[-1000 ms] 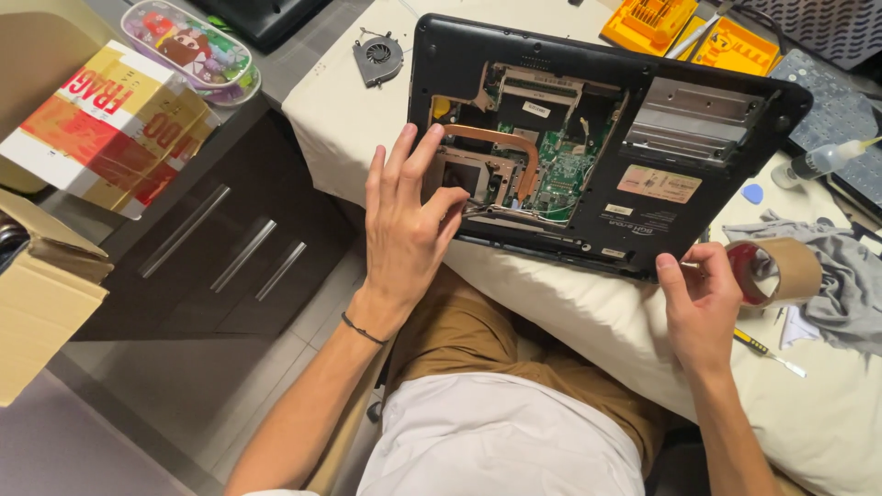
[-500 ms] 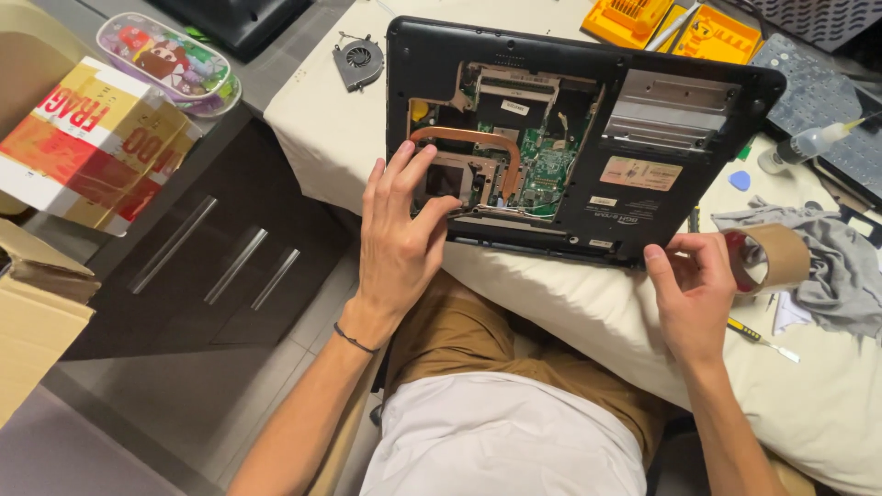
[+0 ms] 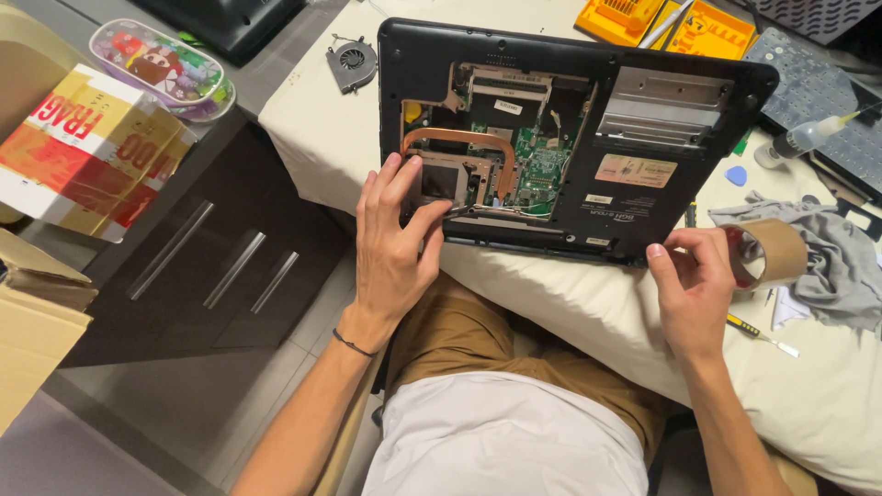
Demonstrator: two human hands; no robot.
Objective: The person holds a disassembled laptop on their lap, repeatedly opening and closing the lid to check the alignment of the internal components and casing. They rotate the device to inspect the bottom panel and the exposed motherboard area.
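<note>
An opened black laptop (image 3: 661, 138) lies upside down on a cream-covered table (image 3: 570, 303), its green circuit board (image 3: 537, 165) and copper heat pipe (image 3: 459, 142) exposed. My left hand (image 3: 395, 243) rests flat on the laptop's near left corner, fingers spread over the heat sink area. My right hand (image 3: 694, 285) sits at the laptop's near right edge and grips a roll of brown tape (image 3: 772, 253) with a red core.
A loose cooling fan (image 3: 352, 62) lies at the table's far left. A grey cloth (image 3: 827, 257), a small screwdriver (image 3: 758, 335), a blue pick (image 3: 737, 174), a glue bottle (image 3: 808, 136) and orange tool trays (image 3: 661, 20) sit right. Dark drawers (image 3: 211, 266) and cardboard boxes (image 3: 87, 147) stand left.
My left hand has stayed on the laptop's near left corner. My right hand has drawn the tape roll closer to the laptop's edge. The view has shifted slightly.
</note>
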